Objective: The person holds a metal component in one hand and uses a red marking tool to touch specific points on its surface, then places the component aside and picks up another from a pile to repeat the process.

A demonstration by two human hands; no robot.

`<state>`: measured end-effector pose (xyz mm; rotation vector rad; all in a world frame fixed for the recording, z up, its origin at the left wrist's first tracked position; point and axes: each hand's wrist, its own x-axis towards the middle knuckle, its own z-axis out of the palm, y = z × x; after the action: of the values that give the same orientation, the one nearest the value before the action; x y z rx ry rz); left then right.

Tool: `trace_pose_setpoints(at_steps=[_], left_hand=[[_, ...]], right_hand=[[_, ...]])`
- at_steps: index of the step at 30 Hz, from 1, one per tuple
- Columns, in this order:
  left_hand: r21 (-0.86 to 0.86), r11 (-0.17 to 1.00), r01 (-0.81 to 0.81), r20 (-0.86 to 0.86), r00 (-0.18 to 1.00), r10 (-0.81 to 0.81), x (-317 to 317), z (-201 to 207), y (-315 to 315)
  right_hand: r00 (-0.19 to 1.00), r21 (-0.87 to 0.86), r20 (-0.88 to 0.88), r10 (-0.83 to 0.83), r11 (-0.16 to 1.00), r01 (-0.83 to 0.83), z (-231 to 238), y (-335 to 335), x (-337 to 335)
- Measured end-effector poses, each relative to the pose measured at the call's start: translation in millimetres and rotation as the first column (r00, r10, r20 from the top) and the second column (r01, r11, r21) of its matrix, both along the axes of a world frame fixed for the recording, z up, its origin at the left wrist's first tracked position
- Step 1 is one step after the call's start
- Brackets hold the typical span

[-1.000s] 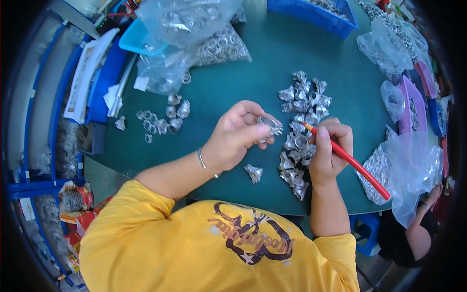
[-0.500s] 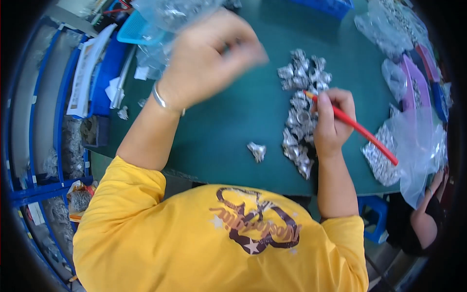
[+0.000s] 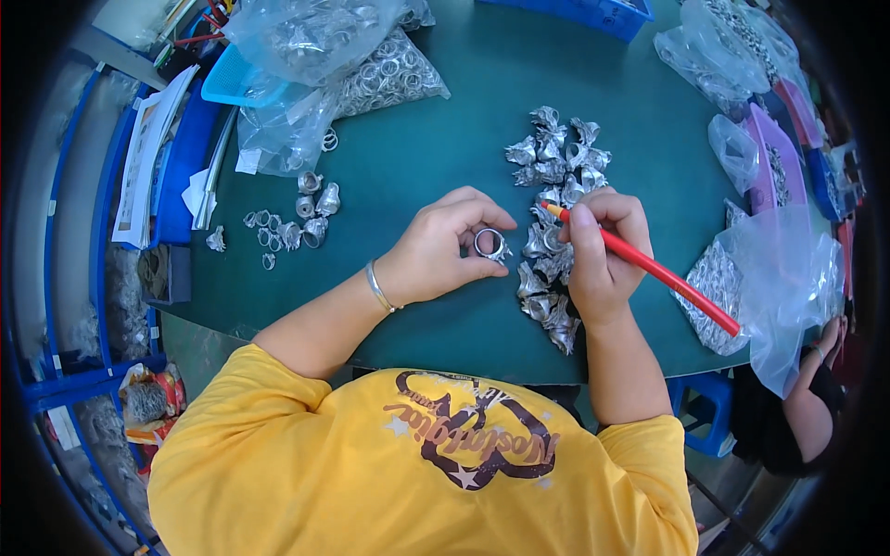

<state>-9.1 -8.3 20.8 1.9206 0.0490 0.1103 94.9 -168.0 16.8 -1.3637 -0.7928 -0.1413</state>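
Observation:
My left hand (image 3: 442,243) is closed, thumb and fingertips around a silver metal ring (image 3: 502,254) whose round opening faces up. My right hand (image 3: 606,250) pinches a long red pencil (image 3: 672,281), its tip pointing left over a column of silver rings (image 3: 549,173). These rings are bulky, with ornate heads, and stand or lie close together on the green tabletop (image 3: 408,167). Part of the column is hidden behind my right hand.
Loose silver rings (image 3: 313,228) lie at the left, near plastic bags of rings (image 3: 389,79) and a light-blue basket (image 3: 236,79). A blue bin (image 3: 607,17) stands at the far edge. Bagged metal pieces (image 3: 712,287) and a purple tray (image 3: 764,167) line the right. Another person's arm (image 3: 807,422) shows at lower right.
My left hand has come down and right from over the bags and now grips a ring; the single ring lying left of the column is gone from its spot. My right hand keeps the pencil.

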Motion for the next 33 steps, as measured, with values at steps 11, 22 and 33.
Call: trace_pose_setpoints(at_steps=[11,22,33], left_hand=[[-0.106,0.993,-0.052,0.079,0.995,0.061,-7,-8,7],[-0.312,0.943,-0.114,0.043,0.990,0.133,-6,-9,1],[-0.084,0.988,-0.133,0.143,0.979,0.144,-7,-12,1]], right_hand=[[0.995,-0.035,0.045,0.085,0.996,-0.084,2,-1,-5],[0.982,-0.053,0.101,0.161,0.986,-0.156,0,-1,-4],[0.925,-0.104,0.265,0.273,0.962,-0.254,4,7,-10]])
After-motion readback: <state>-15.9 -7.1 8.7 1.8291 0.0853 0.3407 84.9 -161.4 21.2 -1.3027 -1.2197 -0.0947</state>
